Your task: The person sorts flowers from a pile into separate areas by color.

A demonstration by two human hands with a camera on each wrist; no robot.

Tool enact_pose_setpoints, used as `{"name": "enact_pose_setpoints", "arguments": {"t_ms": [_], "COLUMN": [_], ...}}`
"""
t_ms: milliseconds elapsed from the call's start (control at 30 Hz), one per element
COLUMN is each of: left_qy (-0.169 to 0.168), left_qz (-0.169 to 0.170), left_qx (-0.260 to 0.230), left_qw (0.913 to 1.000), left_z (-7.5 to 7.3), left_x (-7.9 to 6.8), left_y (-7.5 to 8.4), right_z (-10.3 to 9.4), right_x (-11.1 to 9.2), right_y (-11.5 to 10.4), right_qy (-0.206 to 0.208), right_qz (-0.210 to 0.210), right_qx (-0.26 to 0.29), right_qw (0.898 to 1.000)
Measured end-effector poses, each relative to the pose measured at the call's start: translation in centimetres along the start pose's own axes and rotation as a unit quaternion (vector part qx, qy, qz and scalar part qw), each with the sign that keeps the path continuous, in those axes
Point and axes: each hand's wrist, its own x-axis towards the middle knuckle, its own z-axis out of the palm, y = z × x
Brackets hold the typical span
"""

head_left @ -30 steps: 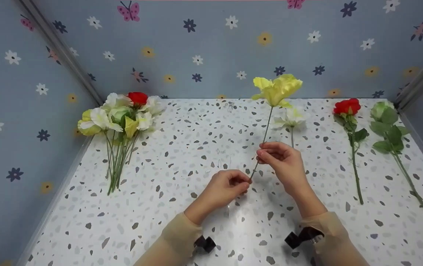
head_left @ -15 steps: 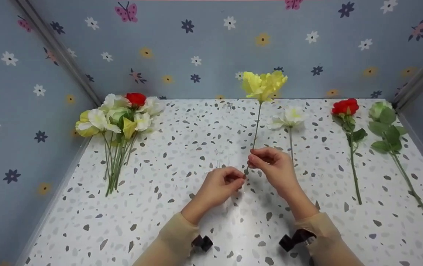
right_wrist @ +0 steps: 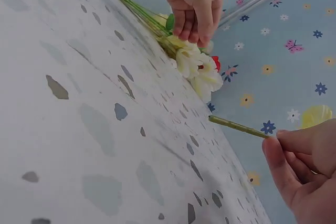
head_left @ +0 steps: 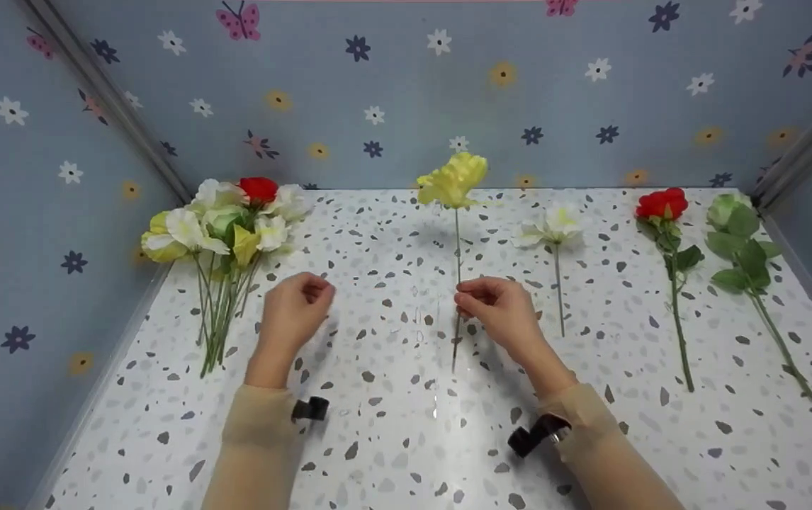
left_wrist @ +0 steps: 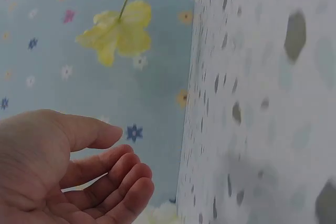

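Between thumb and fingers my right hand (head_left: pixel 502 312) pinches the thin green stem of a yellow artificial flower (head_left: pixel 453 180). Its ruffled bloom points up and away from me, and the bare stem end (right_wrist: pixel 239 127) sticks out past my fingertips in the right wrist view. My left hand (head_left: pixel 292 312) is apart from that stem and holds nothing, its fingers loosely bent with a gap to the thumb in the left wrist view. Just left of it lies a bunch of flowers (head_left: pixel 222 219), white, yellow, pale green and red, with stems toward me.
To the right on the speckled tabletop (head_left: pixel 392 439) lie a white flower (head_left: pixel 555 227), a red rose (head_left: pixel 663 205) and a pale green rose (head_left: pixel 730 212) with leaves. Patterned blue panels (head_left: pixel 406 92) wall the table at the back and both sides.
My left hand has let go of the stem and moved left toward the bunch. My right hand has carried the yellow flower leftward, and its stem now stands nearly straight in view.
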Motion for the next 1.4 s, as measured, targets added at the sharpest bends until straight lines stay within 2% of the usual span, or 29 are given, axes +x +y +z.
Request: {"name": "enact_pose_setpoints", "arguments": {"t_ms": [133, 233, 367, 533, 667, 767, 1000, 1133, 1400], "left_qy": [0.068, 0.096, 0.112, 0.132, 0.129, 0.123, 0.100, 0.097, 0.087], "left_qz": [-0.031, -0.067, -0.117, -0.158, -0.183, -0.187, -0.201, -0.213, -0.212], "left_qx": [0.039, 0.063, 0.080, 0.090, 0.099, 0.099, 0.098, 0.097, 0.111], "left_qw": [0.9964, 0.9911, 0.9836, 0.9745, 0.9696, 0.9697, 0.9696, 0.9673, 0.9670], "left_z": [-3.1, -4.8, -6.0, -7.0, -7.3, -7.4, -7.5, -7.7, -7.7], "left_x": [0.4, 0.3, -0.1, -0.7, -1.1, -1.1, -1.0, -1.2, -1.1], "left_y": [-3.8, -6.0, -7.7, -9.2, -9.8, -9.8, -9.6, -9.8, -10.0], "right_z": [1.5, 2.6, 3.6, 4.4, 5.0, 5.4, 6.1, 6.7, 7.6], "right_x": [1.0, 1.7, 2.7, 4.0, 4.7, 4.9, 4.8, 4.9, 4.9], "right_y": [-0.1, -0.1, -0.2, 0.2, 0.5, 0.5, 0.5, 0.2, -0.3], "right_qy": [-0.011, -0.017, -0.020, -0.010, -0.006, -0.010, -0.010, -0.018, -0.017], "right_qz": [0.008, 0.008, 0.012, 0.011, -0.011, -0.027, -0.035, -0.035, -0.032], "right_qx": [-0.046, -0.063, -0.082, -0.118, -0.170, -0.194, -0.183, -0.172, -0.208], "right_qw": [0.999, 0.998, 0.996, 0.993, 0.985, 0.981, 0.982, 0.984, 0.978]}}
